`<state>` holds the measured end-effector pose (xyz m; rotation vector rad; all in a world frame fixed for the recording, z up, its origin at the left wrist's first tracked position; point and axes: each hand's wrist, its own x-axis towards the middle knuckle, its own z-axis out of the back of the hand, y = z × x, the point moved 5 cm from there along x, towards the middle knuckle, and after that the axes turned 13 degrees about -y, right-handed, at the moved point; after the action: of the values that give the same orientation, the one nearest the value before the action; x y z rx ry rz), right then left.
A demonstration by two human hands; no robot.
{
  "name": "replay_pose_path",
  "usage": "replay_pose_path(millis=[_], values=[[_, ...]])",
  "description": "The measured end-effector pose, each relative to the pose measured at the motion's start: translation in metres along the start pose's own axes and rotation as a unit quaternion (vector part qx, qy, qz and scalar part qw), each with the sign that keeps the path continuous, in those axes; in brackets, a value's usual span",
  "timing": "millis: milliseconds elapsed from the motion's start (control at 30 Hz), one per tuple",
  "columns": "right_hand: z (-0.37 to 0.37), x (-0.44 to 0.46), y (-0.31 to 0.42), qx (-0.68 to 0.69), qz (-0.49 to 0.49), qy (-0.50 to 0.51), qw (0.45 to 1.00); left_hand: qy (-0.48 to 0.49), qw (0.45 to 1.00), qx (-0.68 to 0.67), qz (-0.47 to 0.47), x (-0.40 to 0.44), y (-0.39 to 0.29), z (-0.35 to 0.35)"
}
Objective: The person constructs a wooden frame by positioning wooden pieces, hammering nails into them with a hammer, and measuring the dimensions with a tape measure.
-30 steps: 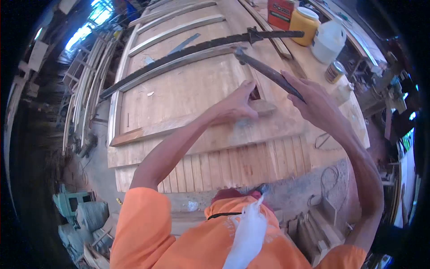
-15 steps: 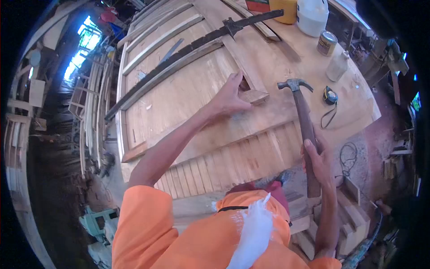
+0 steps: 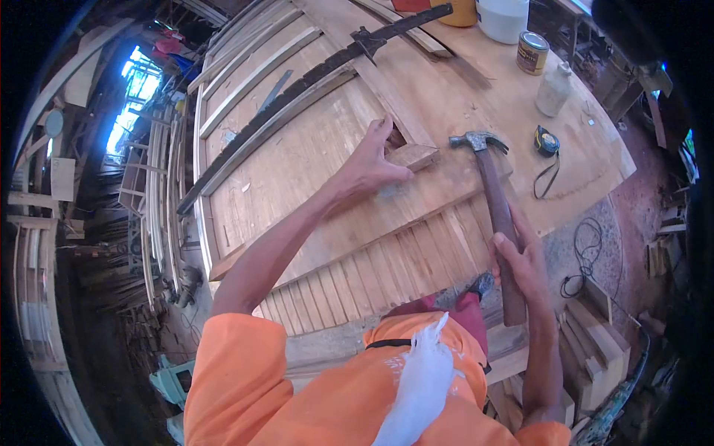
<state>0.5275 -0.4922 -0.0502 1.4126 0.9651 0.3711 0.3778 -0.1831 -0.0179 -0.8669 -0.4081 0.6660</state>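
My left hand (image 3: 370, 161) rests at the near right corner of a wooden frame (image 3: 390, 97), thumb and fingers spread apart around the inner edge of the corner. My right hand (image 3: 520, 260) is wrapped round the wooden handle of a claw hammer (image 3: 491, 178), whose metal head points away from me, just right of the frame corner. A long dark bar clamp (image 3: 297, 91) lies across the frame. Under the frame is a wide wooden panel (image 3: 446, 195).
On the right of the table stand a small can (image 3: 532, 53), a clear bottle (image 3: 553, 89) and a tape measure (image 3: 547, 141). White and yellow containers are at the top. Boards (image 3: 595, 346) stand at the lower right; a cable (image 3: 584, 256) lies on the floor.
The hammer has come down from above the frame to the right of its corner, with my right hand lower and nearer to me. My left hand stays at the corner while the view has shifted.
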Motion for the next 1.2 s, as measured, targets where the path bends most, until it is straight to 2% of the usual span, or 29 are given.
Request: replay_pose_path(millis=[133,200,233,300,367,500,700,767,800,867,900,967,1067,1100,1133,1200], values=[[-0.001,-0.003,0.004,0.046,-0.037,0.029,0.998,0.007,1.0,-0.014,0.019,0.0,-0.001,0.0],[-0.002,-0.006,0.004,0.034,-0.047,0.015,0.998,-0.009,0.998,0.063,-0.017,0.0,-0.005,-0.001],[-0.001,-0.009,0.003,0.022,-0.055,0.007,0.998,0.004,0.998,0.058,-0.02,-0.002,-0.012,-0.005],[-0.001,-0.017,0.007,0.035,-0.062,-0.013,0.997,0.004,0.998,-0.021,0.053,-0.005,-0.016,-0.004],[0.003,-0.021,0.003,0.051,-0.071,-0.022,0.996,0.014,0.999,0.0,0.045,-0.002,-0.015,-0.005],[0.023,-0.018,0.001,0.058,-0.046,-0.064,0.995,0.004,0.997,0.07,0.014,0.0,-0.012,-0.005],[0.022,0.0,0.008,0.019,-0.021,-0.113,0.993,0.017,0.999,0.034,0.022,0.005,0.002,-0.008],[0.001,-0.004,0.011,-0.042,-0.034,0.042,0.998,0.017,0.998,0.05,0.021,0.006,0.003,-0.007],[0.005,-0.003,0.015,-0.042,-0.036,0.041,0.998,0.02,0.998,0.065,0.018,0.006,0.0,-0.008],[0.031,0.006,0.023,-0.045,-0.06,-0.075,0.994,0.022,0.998,0.044,0.033,0.006,-0.004,-0.009],[0.041,0.014,0.021,-0.047,-0.063,-0.074,0.994,0.025,0.998,0.025,0.05,0.004,-0.005,-0.009],[0.084,0.03,0.029,0.044,0.041,-0.25,0.966,0.027,0.999,0.014,0.041,0.004,-0.001,-0.008],[0.094,0.031,0.039,0.068,0.087,-0.284,0.952,0.032,0.999,0.006,0.032,0.005,0.001,-0.007],[0.084,0.028,0.022,0.068,0.088,-0.285,0.952,0.035,0.999,0.006,0.038,0.005,0.002,-0.007],[0.055,0.023,-0.002,-0.02,0.135,-0.197,0.971,0.035,0.999,0.006,0.036,0.004,0.001,-0.006],[0.029,0.015,0.005,-0.106,0.185,-0.11,0.971,0.039,0.998,-0.019,0.042,0.005,-0.002,-0.008]])
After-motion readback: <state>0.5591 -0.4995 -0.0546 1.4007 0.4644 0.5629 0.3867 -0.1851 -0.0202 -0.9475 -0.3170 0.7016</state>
